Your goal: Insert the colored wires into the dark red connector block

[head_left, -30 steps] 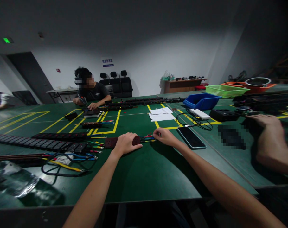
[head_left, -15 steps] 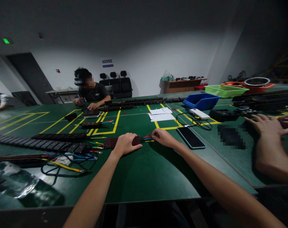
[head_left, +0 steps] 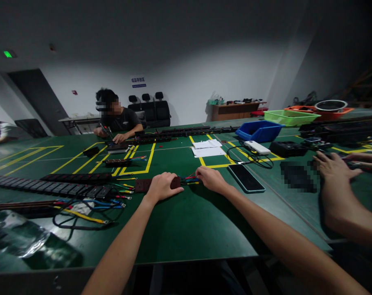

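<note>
A green desk (head_left: pixel 173 229) fills the near part of the scene and runs far back, its top marked out with yellow lines (head_left: pixel 151 157). Beyond it is a pale wall (head_left: pixel 186 86) with a small sign (head_left: pixel 138 80); a row of black seats (head_left: pixel 155 112) stands below the sign, a dark door (head_left: pixel 38 98) is at the far left, and a brown cabinet (head_left: pixel 235 111) carries small items on the far right.

On the right of the desk, a blue bin (head_left: pixel 259 131) sits beside a light green basket (head_left: pixel 291 118); I cannot tell what either holds. Behind the basket, a silver-rimmed bowl (head_left: pixel 331 106) rests on an orange tray (head_left: pixel 347 112). A clear bottle (head_left: pixel 16 235) lies at the near left.

Near the middle, a dark red block (head_left: pixel 142 185) lies on the desk, with the left hand (head_left: pixel 163 186) clamped over its right part. Coloured wires (head_left: pixel 190 179) extend from its right end, and the right hand (head_left: pixel 212 178) pinches them, fingertips together. A phone (head_left: pixel 246 178) lies just right of that hand. One co-worker (head_left: pixel 121 119) sits on the far side; another's hand (head_left: pixel 333 168) is at the right.
</note>
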A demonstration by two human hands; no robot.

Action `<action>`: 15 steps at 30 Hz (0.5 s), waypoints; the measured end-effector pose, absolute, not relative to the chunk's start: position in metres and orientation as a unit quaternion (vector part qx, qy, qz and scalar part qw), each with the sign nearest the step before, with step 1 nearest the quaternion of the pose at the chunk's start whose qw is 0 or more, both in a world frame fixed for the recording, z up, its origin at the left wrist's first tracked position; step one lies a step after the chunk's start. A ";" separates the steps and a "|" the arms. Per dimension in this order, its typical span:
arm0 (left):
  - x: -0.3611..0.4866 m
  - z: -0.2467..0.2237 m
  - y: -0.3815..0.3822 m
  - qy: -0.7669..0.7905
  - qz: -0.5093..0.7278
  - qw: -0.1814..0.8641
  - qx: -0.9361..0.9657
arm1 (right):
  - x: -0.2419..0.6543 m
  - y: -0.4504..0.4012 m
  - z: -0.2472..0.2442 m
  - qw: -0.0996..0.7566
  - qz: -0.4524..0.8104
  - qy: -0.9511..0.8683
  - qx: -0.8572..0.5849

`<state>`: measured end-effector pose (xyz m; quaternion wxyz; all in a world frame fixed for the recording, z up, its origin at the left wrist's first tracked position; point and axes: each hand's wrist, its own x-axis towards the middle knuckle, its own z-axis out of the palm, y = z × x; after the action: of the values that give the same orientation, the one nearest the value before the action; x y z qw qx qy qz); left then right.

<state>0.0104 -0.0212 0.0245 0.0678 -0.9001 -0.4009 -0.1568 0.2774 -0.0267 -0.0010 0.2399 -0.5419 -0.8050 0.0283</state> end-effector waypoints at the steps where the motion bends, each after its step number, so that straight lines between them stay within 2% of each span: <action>1: 0.010 0.024 -0.021 -0.401 -0.158 0.067 -0.900 | 0.277 -0.026 -0.001 0.241 0.032 -0.802 -0.546; 15: 0.010 0.024 -0.020 -0.400 -0.158 0.068 -0.900 | 0.279 -0.023 -0.003 0.249 0.090 -0.794 -0.548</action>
<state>0.0099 -0.0204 0.0239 0.0683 -0.9003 -0.3998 -0.1576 0.2792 -0.0234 -0.0033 0.2494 -0.5477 -0.7935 0.0899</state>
